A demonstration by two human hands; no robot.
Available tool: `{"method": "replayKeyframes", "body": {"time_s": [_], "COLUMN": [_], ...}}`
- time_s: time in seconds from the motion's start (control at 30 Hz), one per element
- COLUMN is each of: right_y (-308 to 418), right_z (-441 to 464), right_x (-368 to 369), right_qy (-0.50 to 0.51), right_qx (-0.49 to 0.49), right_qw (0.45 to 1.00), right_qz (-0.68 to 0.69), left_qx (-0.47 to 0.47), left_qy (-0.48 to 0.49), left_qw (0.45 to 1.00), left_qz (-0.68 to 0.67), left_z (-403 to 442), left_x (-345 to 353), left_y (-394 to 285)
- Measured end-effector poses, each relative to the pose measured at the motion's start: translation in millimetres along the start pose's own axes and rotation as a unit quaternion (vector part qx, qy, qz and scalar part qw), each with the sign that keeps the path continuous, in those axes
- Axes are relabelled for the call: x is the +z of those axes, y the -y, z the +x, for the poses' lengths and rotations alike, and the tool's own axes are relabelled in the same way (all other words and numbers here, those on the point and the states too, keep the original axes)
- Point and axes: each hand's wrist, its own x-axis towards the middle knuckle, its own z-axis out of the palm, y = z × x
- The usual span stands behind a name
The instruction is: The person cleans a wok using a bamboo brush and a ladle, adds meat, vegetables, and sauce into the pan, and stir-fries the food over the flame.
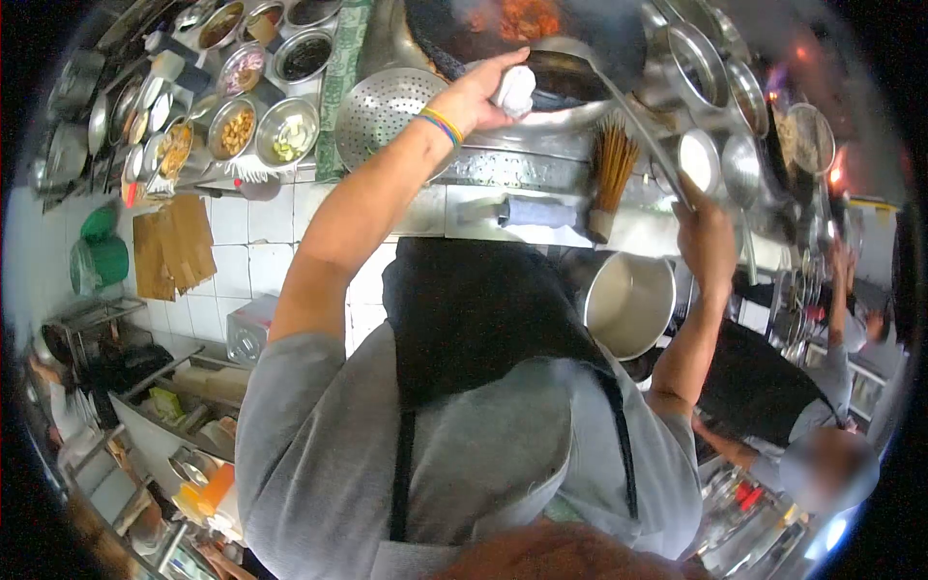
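My left hand (483, 92), with a colored band at the wrist, grips a bunched white cloth (515, 92) at the near edge of a large dark wok (435, 39). Reddish food (527, 19) lies in the wok under haze. My right hand (708, 242) is closed around the handle end of a long metal ladle (643, 126), whose head reaches over the near side of the wok. A perforated metal strainer (387, 111) sits beside my left forearm. The bamboo brush (614, 169) stands between my hands, near a rolled blue-gray cloth (538, 212).
Ingredient bowls (288, 130) crowd the left counter. Metal pots (696, 68) and a container of white contents (697, 159) stand to the right. A deep pot (630, 304) is beside my apron. Another person (764, 377) works at the right; a green bin (100, 261) is far left.
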Motion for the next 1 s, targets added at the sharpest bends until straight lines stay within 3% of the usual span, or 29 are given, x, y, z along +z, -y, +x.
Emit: {"method": "replayKeyframes", "body": {"time_s": [0.03,0.13,0.23,0.33,0.37,0.43,0.6,0.7,0.73,0.77,0.87,0.93,1.0], "right_y": [6.0,30.5,53.1,39.2,48.3,40.5,66.9,58.5,67.9,69.7,36.2,51.2,50.2], "right_z": [-2.0,16.2,33.4,17.4,7.6,3.2,34.6,65.9,66.1,64.7,41.9,11.6,-5.6], "right_x": [2.1,33.2,66.5,52.7,27.8,10.2,20.2,64.6,68.7,70.4,67.7,47.7,57.7], "right_qy": [0.012,0.009,-0.005,-0.021,0.018,0.025,0.03,-0.038,-0.056,-0.072,-0.155,-0.162,-0.178], "right_qx": [-0.006,0.003,0.002,-0.051,-0.006,-0.036,-0.013,-0.014,0.007,0.026,-0.047,-0.005,-0.025], "right_qw": [1.0,1.0,1.0,0.998,0.998,0.998,0.999,0.999,0.998,0.997,0.979,0.978,0.974], "right_qz": [0.001,-0.019,-0.02,0.033,0.053,0.054,-0.029,-0.011,-0.005,-0.001,0.127,0.134,0.137], "left_qx": [-0.01,0.014,0.07,0.013,-0.025,-0.021,-0.023,0.059,0.08,0.071,0.056,0.068,0.053], "left_qy": [0.046,-0.041,-0.04,-0.024,0.018,-0.018,-0.014,0.03,-0.006,0.031,-0.006,-0.016,0.006], "left_qw": [0.999,0.999,0.997,0.997,0.998,0.999,1.0,0.996,0.995,0.991,0.994,0.997,0.997], "left_qz": [-0.023,0.005,0.019,0.066,0.051,0.044,0.015,0.056,0.053,0.107,0.091,0.044,0.047], "left_z": [16.6,19.1,25.3,-35.7,-48.3,-81.1,-32.3,-3.7,-20.8,-17.7,-41.3,-48.5,-32.9], "left_x": [-11.4,-6.2,-16.0,4.1,6.3,33.8,19.8,-17.6,-17.6,-39.2,-63.0,-46.1,-32.0], "left_y": [-3.0,3.5,18.8,28.7,30.7,24.3,3.0,29.0,44.8,56.4,75.5,57.1,25.9]}}
